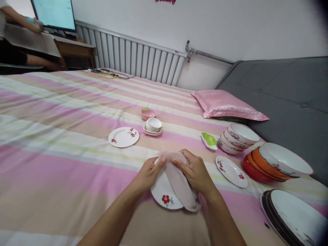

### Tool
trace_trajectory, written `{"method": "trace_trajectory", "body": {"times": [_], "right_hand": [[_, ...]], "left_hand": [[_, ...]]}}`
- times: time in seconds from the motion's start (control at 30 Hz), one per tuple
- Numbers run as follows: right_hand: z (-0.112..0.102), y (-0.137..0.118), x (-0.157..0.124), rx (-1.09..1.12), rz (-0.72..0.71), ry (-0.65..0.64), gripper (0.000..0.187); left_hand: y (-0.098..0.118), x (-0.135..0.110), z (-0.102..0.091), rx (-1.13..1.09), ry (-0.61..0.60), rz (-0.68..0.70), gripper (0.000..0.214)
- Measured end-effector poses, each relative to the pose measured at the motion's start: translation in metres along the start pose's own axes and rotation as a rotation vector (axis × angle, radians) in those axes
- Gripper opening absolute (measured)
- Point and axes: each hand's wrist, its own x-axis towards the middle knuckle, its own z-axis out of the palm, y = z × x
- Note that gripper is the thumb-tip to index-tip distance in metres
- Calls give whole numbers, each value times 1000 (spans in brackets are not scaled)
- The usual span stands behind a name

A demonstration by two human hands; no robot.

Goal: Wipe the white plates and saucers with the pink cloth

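In front of me a white plate with a red flower is held up between both hands, over the striped bedspread. A pale pink cloth drapes across the plate's right part and hides it there. My left hand is closed on the plate's left rim, its thumb touching the cloth's edge. My right hand is closed on the cloth, pressing it against the plate's upper right rim. Similar flowered plates lie on either side: one plate at the left, another plate at the right.
Small white dishes sit stacked on pink dishes, near a pink bowl. Rightward are a green leaf-shaped dish, stacked bowls, larger bowls and stacked plates. Behind lie a pink pillow and cables. A person sits far left.
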Motion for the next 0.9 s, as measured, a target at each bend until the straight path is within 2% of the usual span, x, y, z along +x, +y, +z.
{"method": "trace_trajectory", "body": {"times": [0.1, 0.27, 0.47, 0.6, 0.67, 0.77, 0.9], "right_hand": [[3, 0, 1, 66, 27, 67, 28], [19, -2, 2, 152, 85, 258, 26], [46, -10, -2, 203, 172, 476, 24], [56, -9, -4, 243, 239, 563, 24], [55, -6, -2, 291, 267, 587, 25], [45, 0, 1, 384, 252, 576, 26], [18, 5, 4, 372, 128, 438, 23]], "left_hand": [[1, 0, 1, -73, 93, -16, 47], [1, 1, 2, -204, 226, -10, 51], [-9, 0, 14, -373, 478, 140, 52], [-14, -6, 27, -390, 581, 176, 51], [-14, -9, 32, -348, 563, 170, 50], [-9, -10, 33, -271, 420, 167, 46], [1, -8, 18, -162, 267, 111, 37]]}}
